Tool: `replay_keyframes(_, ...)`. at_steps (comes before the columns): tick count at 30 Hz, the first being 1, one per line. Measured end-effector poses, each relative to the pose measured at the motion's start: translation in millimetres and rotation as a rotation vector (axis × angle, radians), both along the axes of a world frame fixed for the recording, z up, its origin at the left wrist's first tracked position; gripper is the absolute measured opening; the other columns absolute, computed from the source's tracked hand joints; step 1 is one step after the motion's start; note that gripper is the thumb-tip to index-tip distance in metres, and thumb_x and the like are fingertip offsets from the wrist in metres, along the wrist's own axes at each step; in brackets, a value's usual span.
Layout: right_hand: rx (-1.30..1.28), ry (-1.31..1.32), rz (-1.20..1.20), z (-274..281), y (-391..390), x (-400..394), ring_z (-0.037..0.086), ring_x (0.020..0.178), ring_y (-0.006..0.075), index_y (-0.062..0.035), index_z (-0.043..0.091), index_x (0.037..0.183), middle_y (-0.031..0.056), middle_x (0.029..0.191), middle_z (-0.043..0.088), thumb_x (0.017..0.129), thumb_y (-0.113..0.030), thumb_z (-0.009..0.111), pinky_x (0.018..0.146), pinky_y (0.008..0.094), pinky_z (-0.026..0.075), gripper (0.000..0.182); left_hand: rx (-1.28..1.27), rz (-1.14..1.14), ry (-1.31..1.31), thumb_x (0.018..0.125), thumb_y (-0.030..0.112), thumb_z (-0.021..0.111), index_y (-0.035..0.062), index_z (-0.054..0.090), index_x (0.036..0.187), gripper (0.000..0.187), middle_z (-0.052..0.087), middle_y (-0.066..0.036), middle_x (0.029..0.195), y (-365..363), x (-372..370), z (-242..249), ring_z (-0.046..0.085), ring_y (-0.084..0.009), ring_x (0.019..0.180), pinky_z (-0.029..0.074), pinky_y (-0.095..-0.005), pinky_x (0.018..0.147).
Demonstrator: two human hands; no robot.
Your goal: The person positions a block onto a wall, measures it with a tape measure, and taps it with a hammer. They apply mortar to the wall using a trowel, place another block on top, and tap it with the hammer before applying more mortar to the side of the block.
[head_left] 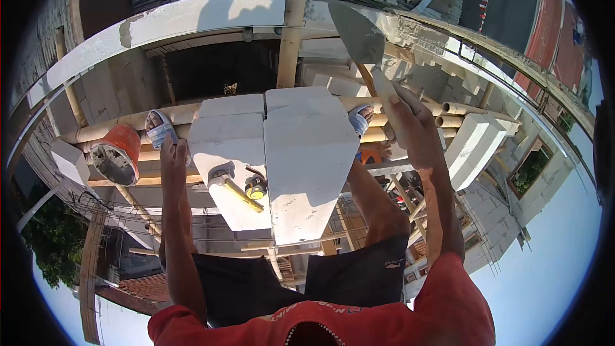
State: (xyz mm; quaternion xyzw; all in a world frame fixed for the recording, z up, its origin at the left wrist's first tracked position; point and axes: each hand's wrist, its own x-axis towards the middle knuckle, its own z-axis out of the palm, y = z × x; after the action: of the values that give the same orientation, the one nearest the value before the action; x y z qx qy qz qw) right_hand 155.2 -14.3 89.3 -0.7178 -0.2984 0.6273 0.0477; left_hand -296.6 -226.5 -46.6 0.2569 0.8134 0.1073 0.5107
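Observation:
My right hand (411, 118) is wrapped round the handle of a trowel (360, 35), whose pointed grey blade is raised over the block wall's edge. My left hand (173, 159) hangs beside the left white block (224, 129), fingers stretched out, holding nothing visible. That block lies against another white block (307, 147) in front of my knees. On the left block rest a yellow-handled mallet (242, 195) and a yellow-and-black tape measure (256, 187). An orange bucket (122, 144) with grey mortar inside stands left of my left hand.
Bamboo poles (182, 112) carry the blocks, the bucket and my sandalled feet. A curved wall of white blocks (173, 16) runs across ahead, crossed by an upright wooden post (293, 38). More white blocks (474, 147) stand at the right. Gaps between poles show lower levels.

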Motion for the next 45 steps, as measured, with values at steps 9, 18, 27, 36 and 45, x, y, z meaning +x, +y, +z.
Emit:
replay_keyframes(9, -0.096, 0.324, 0.887, 55.6, -8.5, -234.1, 0.068, 0.087, 0.0215, 0.0049, 0.042, 0.144, 0.0160, 0.104, 0.065, 0.098, -0.033, 0.064, 0.079, 0.0341, 0.054, 0.064, 0.032, -0.297, 0.145, 0.098, 0.040, 0.057, 0.0000, 0.052, 0.135, 0.055, 0.056, -0.025, 0.131, 14.6, -3.4, 47.4, 0.050, -0.0416, 0.127, 0.040, -0.0513, 0.106)
replay_keyframes(18, 0.803, 0.358, 1.721, -76.5, -72.7, -556.0, 0.069, 0.088, 0.0323, 0.0029, 0.063, 0.118, 0.0170, 0.098, 0.068, 0.087, -0.020, 0.068, 0.078, 0.0406, 0.055, 0.038, 0.150, -0.146, 0.118, 0.092, 0.032, 0.064, -0.0002, 0.052, 0.136, 0.056, 0.051, -0.025, 0.138, 20.0, 4.6, 64.1, 0.042, -0.0409, 0.136, 0.037, -0.0574, 0.107)
replay_keyframes(27, 0.897, -0.123, 2.027, -173.4, -256.5, -696.5, 0.070, 0.092, 0.0176, -0.0107, 0.077, 0.102, 0.0062, 0.093, 0.071, 0.085, -0.017, 0.070, 0.051, 0.0368, 0.053, 0.019, 0.210, 0.080, 0.168, 0.098, 0.036, 0.055, 0.0129, 0.050, 0.142, 0.050, 0.047, -0.017, 0.144, 27.5, 28.2, 51.7, 0.037, -0.0389, 0.140, 0.027, -0.0595, 0.114)
replay_keyframes(36, 0.396, 0.354, 1.738, -139.6, -167.2, -660.3, 0.071, 0.092, 0.0427, 0.0027, 0.072, 0.100, 0.0297, 0.093, 0.070, 0.092, -0.032, 0.062, 0.080, 0.0497, 0.057, 0.037, 0.490, 0.801, -0.453, 0.094, 0.037, 0.059, 0.0075, 0.051, 0.139, 0.055, 0.050, -0.018, 0.145, -2.1, 52.1, 19.6, 0.041, -0.0315, 0.141, 0.031, -0.0588, 0.112)
replay_keyframes(45, -0.264, 0.414, 1.196, -176.4, -142.2, -594.4, 0.051, 0.052, 0.0120, -0.0046, 0.065, 0.117, 0.0045, 0.067, 0.056, 0.090, -0.055, 0.068, 0.043, 0.0292, 0.039, 0.057, 0.212, -0.176, 0.060, 0.087, 0.041, 0.065, 0.0089, 0.049, 0.144, 0.067, 0.048, -0.018, 0.147, 12.8, 20.3, 52.4, 0.037, -0.0399, 0.141, 0.024, -0.0640, 0.113)
